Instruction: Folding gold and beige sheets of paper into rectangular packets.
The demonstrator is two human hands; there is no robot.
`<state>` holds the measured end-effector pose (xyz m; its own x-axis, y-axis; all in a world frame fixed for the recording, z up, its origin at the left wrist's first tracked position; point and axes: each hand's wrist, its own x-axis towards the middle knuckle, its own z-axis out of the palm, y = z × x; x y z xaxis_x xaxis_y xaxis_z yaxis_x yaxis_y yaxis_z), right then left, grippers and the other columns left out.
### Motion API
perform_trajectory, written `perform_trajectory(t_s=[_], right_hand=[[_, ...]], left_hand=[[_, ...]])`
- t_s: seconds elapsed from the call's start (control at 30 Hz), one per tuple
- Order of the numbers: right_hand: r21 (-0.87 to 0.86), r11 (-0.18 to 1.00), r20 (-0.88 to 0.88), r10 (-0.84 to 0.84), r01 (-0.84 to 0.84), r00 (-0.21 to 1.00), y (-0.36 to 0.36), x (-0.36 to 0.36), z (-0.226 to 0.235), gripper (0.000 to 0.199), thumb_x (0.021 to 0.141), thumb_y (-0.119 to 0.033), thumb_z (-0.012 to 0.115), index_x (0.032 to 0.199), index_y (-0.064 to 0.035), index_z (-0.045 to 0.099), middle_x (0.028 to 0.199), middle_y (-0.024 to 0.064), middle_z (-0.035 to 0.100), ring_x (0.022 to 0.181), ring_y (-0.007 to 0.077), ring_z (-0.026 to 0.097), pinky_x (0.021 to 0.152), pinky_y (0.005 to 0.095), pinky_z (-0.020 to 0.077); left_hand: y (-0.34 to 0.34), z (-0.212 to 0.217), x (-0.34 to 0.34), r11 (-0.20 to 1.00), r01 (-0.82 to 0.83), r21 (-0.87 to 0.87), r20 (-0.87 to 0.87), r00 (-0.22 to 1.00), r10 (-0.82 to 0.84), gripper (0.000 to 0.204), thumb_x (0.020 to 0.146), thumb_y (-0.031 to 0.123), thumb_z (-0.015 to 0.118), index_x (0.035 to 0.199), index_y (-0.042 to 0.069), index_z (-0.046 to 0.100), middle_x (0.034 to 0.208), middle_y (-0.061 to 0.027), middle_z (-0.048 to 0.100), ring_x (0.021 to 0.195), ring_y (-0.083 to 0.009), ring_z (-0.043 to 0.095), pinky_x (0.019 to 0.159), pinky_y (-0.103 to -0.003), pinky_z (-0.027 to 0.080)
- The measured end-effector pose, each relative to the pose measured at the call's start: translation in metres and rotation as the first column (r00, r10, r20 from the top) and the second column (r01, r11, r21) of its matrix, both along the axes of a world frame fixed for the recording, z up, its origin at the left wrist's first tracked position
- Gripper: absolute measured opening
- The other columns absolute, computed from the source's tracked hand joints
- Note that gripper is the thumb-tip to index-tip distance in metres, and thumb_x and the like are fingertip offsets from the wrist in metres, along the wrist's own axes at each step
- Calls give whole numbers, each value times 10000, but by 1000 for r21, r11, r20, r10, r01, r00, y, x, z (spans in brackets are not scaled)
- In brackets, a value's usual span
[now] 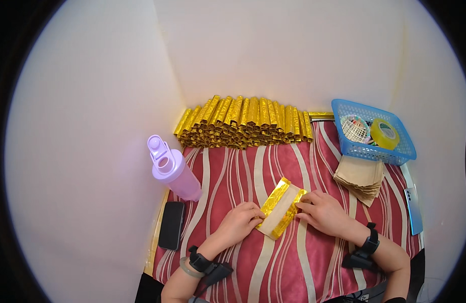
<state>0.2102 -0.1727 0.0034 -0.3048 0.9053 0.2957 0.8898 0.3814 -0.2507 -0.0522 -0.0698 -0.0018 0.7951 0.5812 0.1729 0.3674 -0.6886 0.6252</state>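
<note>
A beige sheet of paper (282, 211) lies tilted on the cloth in front of me, with shiny gold foil bands along its two long sides. At its left edge, the fingers of my left hand (236, 222) are closed on the paper near a lower corner. My right hand (321, 212) has its thumb and fingers bent around the opposite gold edge. Just what its fingertips do at that edge is partly hidden. Against the back wall rests a large pile of folded gold foil paper tubes (243, 121), their hollow ends facing me.
A lilac shaker bottle (177, 174) and a black phone (171, 225) are at the left. At the back right, a blue plastic basket (375, 155) holds yellow tape (384, 134). Brown paper sheets (359, 177) lie beside it; a blue phone (413, 212) is at the right edge.
</note>
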Motion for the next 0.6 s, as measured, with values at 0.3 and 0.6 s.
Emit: perform_trajectory(t_s=[0.3,0.6], right_hand=[[-46,992,-97,116,-121,988,4,5,-10,511,803,-265,753,1236,-41,599,1239,117,589,1152,294,552,961,388,465],[-108,979,-29,172,-175,985,11,19,-14,717,834,-449,706,1385,-46,488,1425,127,494,1366,287,410,1141,503,270]], left_hand=[[-23,6,9,920,171,-354,9,984,-180,195,839,43,689,1031,11,706,964,-118,680,868,-244,674,777,-320,535],[8,-20,22,994,93,62,132,986,-101,182,842,75,685,1020,46,660,1076,-102,608,1057,-282,588,904,-347,492]])
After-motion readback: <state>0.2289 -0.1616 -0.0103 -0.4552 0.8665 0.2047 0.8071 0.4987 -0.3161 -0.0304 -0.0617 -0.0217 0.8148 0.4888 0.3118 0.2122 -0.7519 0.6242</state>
